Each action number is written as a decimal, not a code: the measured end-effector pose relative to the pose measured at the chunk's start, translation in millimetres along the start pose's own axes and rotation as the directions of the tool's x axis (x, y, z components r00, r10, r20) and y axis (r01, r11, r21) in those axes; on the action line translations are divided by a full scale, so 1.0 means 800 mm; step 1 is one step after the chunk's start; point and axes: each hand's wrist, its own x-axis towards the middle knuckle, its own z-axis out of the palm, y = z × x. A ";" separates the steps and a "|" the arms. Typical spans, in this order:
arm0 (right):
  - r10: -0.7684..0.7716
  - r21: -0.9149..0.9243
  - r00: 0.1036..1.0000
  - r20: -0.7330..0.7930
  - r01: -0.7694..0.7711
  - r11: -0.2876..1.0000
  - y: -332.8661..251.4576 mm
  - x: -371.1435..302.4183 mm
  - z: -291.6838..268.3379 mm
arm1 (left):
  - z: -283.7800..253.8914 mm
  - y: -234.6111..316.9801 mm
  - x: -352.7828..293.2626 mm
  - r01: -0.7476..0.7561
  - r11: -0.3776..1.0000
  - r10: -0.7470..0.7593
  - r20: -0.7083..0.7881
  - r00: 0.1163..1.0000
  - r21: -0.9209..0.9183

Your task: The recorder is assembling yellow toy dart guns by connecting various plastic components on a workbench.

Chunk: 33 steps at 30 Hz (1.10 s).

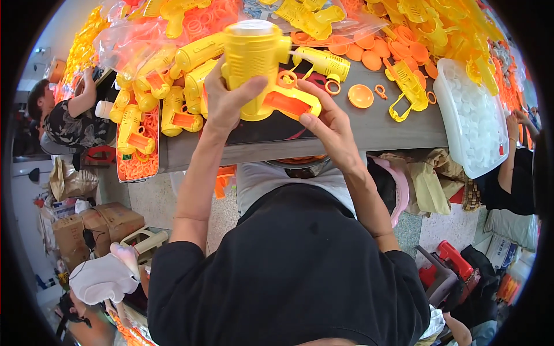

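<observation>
My left hand grips yellow toy gun, upright above counter edge. My right hand pinches its orange-panelled grip. Just left of gun: finished guns. Right of it: orange discs, white tub.

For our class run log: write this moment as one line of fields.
left hand: grips yellow toy body | right hand: on its orange-and-yellow handle part | surface: grey table
</observation>
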 end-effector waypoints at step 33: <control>-0.027 -0.112 0.995 -0.094 0.016 0.994 0.025 -0.007 -0.012 | -0.045 -0.073 -0.001 0.008 0.999 -0.001 0.188 0.982 -0.036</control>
